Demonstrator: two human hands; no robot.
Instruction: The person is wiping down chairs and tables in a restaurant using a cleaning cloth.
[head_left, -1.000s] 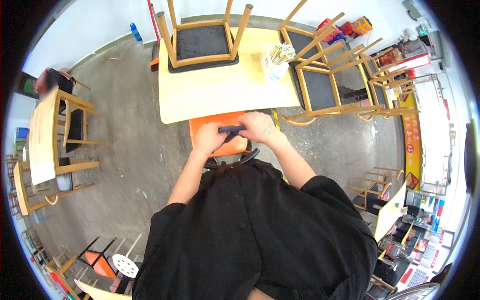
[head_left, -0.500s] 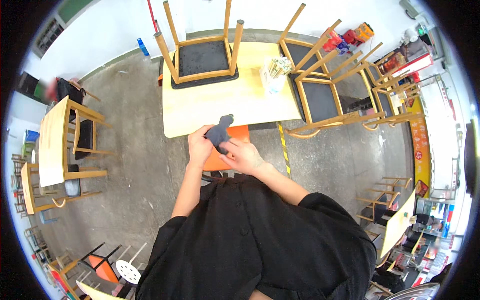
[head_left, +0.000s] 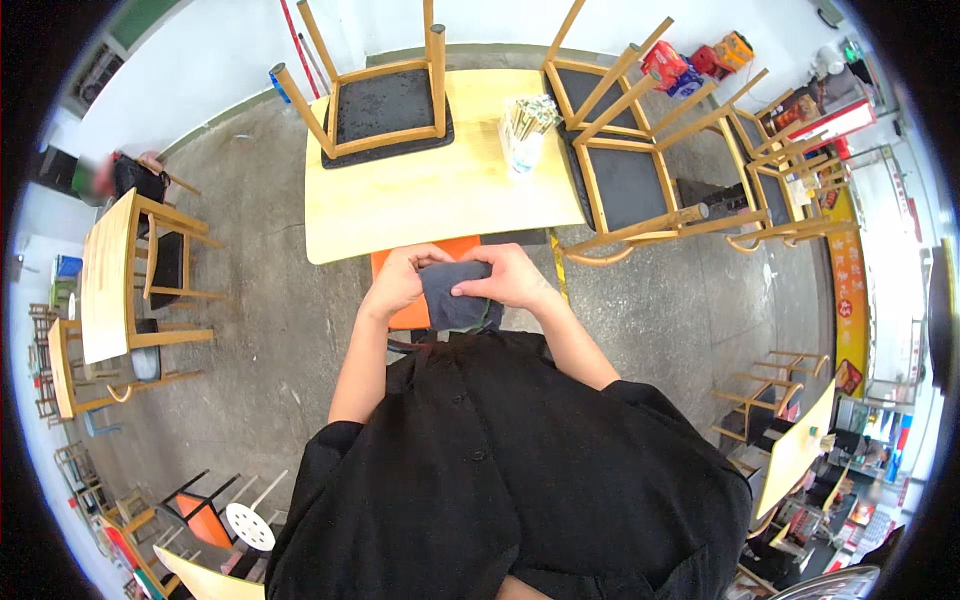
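Note:
A dark grey cloth (head_left: pixel 455 300) with a thin green edge hangs between my two hands, just in front of my black shirt. My left hand (head_left: pixel 402 278) pinches its upper left part, and my right hand (head_left: pixel 510 277) grips the upper right with the thumb lying across the front. Both hands are close together, off the near edge of the light wooden table (head_left: pixel 430 207). Beneath them is an orange seat (head_left: pixel 408 317), partly covered by the cloth and hands. The fingertips behind the cloth are hidden.
Upturned chairs with black seats (head_left: pixel 385 105) rest on the table, legs upward. A clear holder of wrapped chopsticks (head_left: pixel 524 140) stands near its right end. Another wooden table (head_left: pixel 108 280) is at the left. Yellow-black tape (head_left: pixel 559 268) marks the grey floor.
The cloth was bunched up with one end pointing away from me; now it is spread flatter and hangs toward me. My right hand has moved up to its top edge.

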